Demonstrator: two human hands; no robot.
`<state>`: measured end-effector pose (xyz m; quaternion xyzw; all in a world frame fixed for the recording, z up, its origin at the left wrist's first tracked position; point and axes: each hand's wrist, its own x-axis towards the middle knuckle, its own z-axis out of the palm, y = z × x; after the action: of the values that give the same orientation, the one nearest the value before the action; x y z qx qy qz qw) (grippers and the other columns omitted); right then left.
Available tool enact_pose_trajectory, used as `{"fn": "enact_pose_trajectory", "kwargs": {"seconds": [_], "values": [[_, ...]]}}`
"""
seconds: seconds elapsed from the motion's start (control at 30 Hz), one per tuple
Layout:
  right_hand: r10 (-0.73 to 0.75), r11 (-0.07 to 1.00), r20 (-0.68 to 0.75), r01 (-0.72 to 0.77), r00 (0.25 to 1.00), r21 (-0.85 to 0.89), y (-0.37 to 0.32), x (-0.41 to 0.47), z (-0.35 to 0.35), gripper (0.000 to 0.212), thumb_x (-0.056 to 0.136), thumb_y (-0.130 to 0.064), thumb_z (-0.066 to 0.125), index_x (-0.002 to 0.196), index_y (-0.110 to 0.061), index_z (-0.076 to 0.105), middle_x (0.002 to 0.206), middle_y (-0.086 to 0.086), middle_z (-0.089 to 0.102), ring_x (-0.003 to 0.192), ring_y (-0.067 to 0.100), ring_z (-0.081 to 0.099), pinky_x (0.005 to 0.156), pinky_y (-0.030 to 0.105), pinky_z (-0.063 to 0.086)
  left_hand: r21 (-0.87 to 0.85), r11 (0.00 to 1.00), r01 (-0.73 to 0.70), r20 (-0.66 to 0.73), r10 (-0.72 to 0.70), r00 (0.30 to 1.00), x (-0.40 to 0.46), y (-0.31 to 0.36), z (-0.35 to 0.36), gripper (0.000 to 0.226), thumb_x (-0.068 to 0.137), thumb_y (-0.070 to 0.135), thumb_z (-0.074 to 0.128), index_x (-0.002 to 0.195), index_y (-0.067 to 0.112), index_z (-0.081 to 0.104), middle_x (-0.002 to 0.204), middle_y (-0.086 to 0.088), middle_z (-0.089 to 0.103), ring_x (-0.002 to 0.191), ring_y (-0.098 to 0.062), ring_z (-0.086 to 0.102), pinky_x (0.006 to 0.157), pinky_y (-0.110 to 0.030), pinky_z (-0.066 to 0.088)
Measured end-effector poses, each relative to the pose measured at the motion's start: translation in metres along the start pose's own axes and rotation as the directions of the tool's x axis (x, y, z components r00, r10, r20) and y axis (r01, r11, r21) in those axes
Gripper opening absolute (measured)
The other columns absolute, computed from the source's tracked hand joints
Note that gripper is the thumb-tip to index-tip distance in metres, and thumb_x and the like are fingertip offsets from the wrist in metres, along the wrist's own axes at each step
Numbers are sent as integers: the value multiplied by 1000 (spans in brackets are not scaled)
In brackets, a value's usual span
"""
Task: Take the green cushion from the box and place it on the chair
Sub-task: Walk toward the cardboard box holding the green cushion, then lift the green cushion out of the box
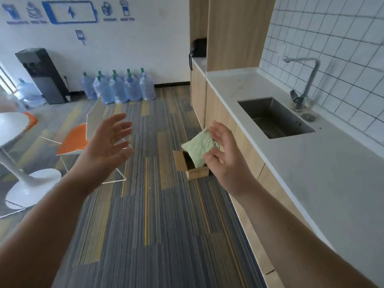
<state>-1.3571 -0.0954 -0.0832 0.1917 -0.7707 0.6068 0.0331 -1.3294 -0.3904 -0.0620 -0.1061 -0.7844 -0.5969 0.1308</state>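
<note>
The fingers [218, 134] of the right hand [226, 150] are spread wide and hold nothing. They sit in front of the green cushion [197, 148] in this view, but I cannot tell if they touch it. The left hand [108, 142] is at 9 o'clock from the cushion, well apart. Its fingers are spread wide too, and it holds nothing.

The cushion stands on end in the small cardboard box [193, 167] on the floor [158, 204]. About half of it pokes out the top. It looks soft, fuzzy and light, so it should squish and not slip or break. A good spot to hold is its 2 upper sides, 1 hand on each.

The cabinet [216, 109] under the table [311, 163] is just beside the box at 3 o'clock, so room there is tight. The chair [76, 140] with the orange seat is at 9 o'clock, with open floor between.
</note>
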Motion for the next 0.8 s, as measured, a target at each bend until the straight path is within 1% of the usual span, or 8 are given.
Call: {"fn": "enact_pose_trajectory", "kwargs": {"seconds": [0.13,0.23,0.3,0.4,0.47,0.57,0.67,0.8], "values": [[44,999,-48,-45,998,-17,51,91,16,68,90,-24,57,150,-29,27,152,-6,39,143,5,34,115,45,39,9,1000,12,76,-13,997,101,-57,-15,72,68,29,72,133,46,45,143,-3,52,136,-19,49,112,-51,38],[90,995,-71,-92,993,-31,99,163,29,69,90,-24,57,151,-31,26,152,-6,39,143,8,34,113,45,40,18,1000,5,153,-8,988,184,-115,-21,79,69,33,71,142,34,39,145,-2,50,136,-14,48,111,-43,39],[116,992,-99,-121,988,-45,131,214,35,69,90,-24,56,150,-33,25,153,-7,38,143,8,34,113,44,40,10,1000,9,180,-11,984,241,-155,-23,81,69,33,71,143,30,38,146,-4,50,137,-14,48,111,-42,39],[198,976,-129,-207,972,-62,168,298,44,69,90,-24,55,150,-36,23,156,-7,34,144,9,33,114,44,40,-10,998,62,218,-59,974,329,-210,-35,80,68,33,72,141,33,40,146,-5,50,137,-18,48,113,-47,37],[222,968,-160,-237,962,-87,187,354,53,69,92,-21,56,150,-36,22,157,-9,32,145,10,31,115,44,38,-11,997,80,249,-75,966,390,-241,-49,77,68,33,73,138,42,43,146,-3,50,138,-19,47,114,-52,35],[256,955,-202,-279,945,-98,206,430,69,70,94,-15,57,151,-35,22,157,-11,32,146,6,28,118,43,35,15,996,90,312,-90,946,470,-276,-73,73,69,36,73,133,54,44,146,3,49,139,-15,45,114,-52,35],[304,935,-230,-336,924,-112,223,489,92,70,94,-17,58,149,-38,22,157,-13,32,146,8,29,117,45,35,-13,995,97,360,-86,929,541,-311,-92,74,70,35,72,137,49,42,147,2,49,139,-14,46,114,-50,36],[360,903,-345,-416,867,-105,259,556,125,70,94,-13,58,152,-29,22,159,-9,31,146,10,29,118,40,34,-41,996,80,490,-49,870,635,-375,-103,75,72,35,73,139,46,41,147,0,49,139,-16,45,112,-46,36]]}}
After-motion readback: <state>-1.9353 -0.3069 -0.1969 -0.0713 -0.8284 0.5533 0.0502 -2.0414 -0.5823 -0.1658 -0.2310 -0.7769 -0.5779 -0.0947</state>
